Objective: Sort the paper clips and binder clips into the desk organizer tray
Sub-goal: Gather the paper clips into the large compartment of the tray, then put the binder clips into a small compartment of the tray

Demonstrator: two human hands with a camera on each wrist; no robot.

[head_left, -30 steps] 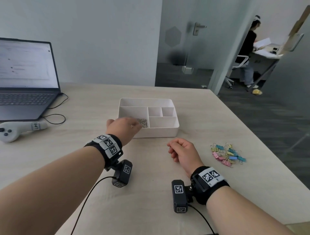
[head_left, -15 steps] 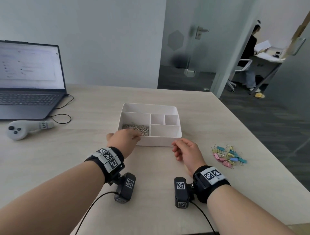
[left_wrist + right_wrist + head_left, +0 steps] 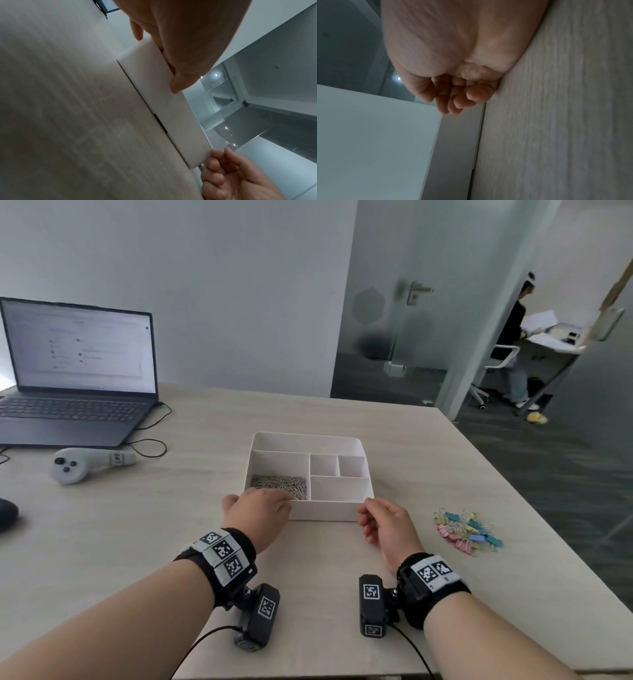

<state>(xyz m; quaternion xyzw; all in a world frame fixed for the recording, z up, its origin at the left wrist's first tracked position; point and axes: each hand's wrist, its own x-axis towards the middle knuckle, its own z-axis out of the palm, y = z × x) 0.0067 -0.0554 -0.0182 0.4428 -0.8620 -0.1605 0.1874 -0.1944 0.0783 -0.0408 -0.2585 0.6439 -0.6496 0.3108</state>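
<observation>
The white organizer tray (image 3: pixel 325 510) sits mid-table, with a heap of silver paper clips (image 3: pixel 279 484) in its near left compartment. The other compartments look bare. My left hand (image 3: pixel 263 508) grips the near left corner: in the left wrist view the thumb (image 3: pixel 176 86) lies on the front wall (image 3: pixel 163 101) and the fingers reach over the rim. My right hand (image 3: pixel 376 515), fingers curled, pinches the near right corner (image 3: pixel 440 121). A pile of pastel binder clips (image 3: pixel 467 530) lies on the table, right of the right hand.
An open laptop (image 3: pixel 75 378) stands at the back left, with a grey controller (image 3: pixel 78 465) and a black cable (image 3: pixel 150 446) in front of it. A dark object (image 3: pixel 7 513) shows at the left edge. The table's right edge (image 3: pixel 534 508) runs past the binder clips.
My left hand has come back from over the paper clips to the tray's near rim. The right hand has reached up to the corner. The tray has slid nearer to me.
</observation>
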